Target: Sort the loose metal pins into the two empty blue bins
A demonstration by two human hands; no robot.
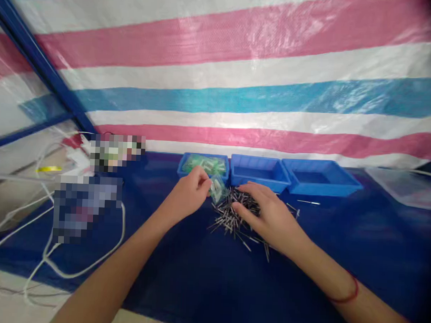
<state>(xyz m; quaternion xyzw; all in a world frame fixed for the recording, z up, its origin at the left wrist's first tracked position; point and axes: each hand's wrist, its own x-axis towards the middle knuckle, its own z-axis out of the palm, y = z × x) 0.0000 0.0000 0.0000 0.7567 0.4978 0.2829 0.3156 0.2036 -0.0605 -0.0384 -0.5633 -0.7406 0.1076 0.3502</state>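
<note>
My left hand (191,191) is closed on a small clear plastic bag (217,188), held just in front of the left blue tray (187,162). That tray holds several greenish plastic bags (204,164). My right hand (266,213) lies flat with fingers stretched out on a heap of thin metal pins (230,217) spread on the dark blue table cover (210,275). A red string circles my right wrist.
Two more blue trays, the middle tray (259,180) and the right tray (320,182), stand in a row at the back. A clear plastic lid (407,186) lies at the far right. White cables (54,259) loop at the left edge. A striped tarp (240,86) hangs behind.
</note>
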